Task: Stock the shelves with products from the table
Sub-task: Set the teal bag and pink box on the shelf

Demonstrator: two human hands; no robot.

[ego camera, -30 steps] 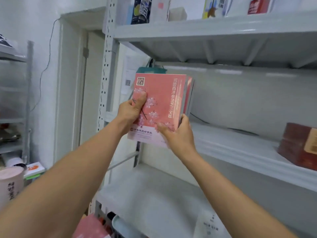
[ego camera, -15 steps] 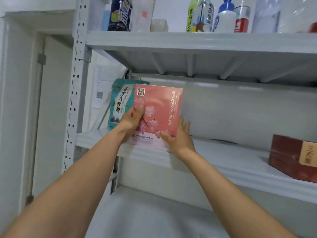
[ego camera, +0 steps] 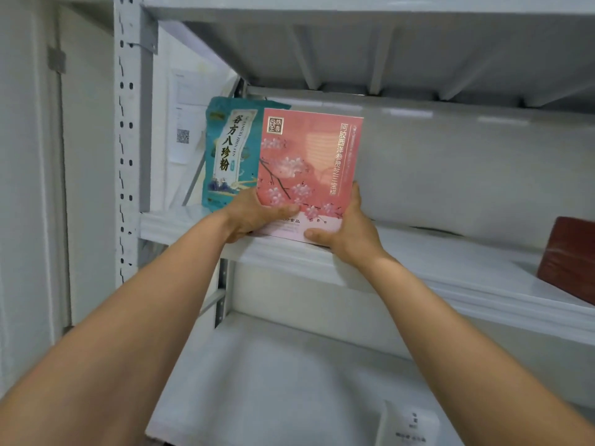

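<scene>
Working the middle shelf (ego camera: 450,252) of the white rack: the bay is wide, the upper shelf (ego camera: 386,56) sits well above, and the back wall is well behind the front lip. Pink box (ego camera: 309,162) stands upright, long axis vertical, face toward me, bottom edge down at the front lip (can't tell if it's fully seated or if I'm carrying the weight). Its left edge overlaps the teal pouch (ego camera: 225,156) leaning by the left post (ego camera: 128,140), so there's no slack that side. To the right it's open shelf up to the dark red box (ego camera: 570,259), well apart. Both hands grip the lower corners, equally near. Left hand (ego camera: 254,217) has its thumb laid across the front, other fingers hidden behind. Right hand (ego camera: 344,230) has its thumb on the bottom strip, fingers (ego camera: 355,194) pressed together up the right edge. Box lies straight ahead of my fingers, so my read is: push straight back, hold it plumb, then release.
</scene>
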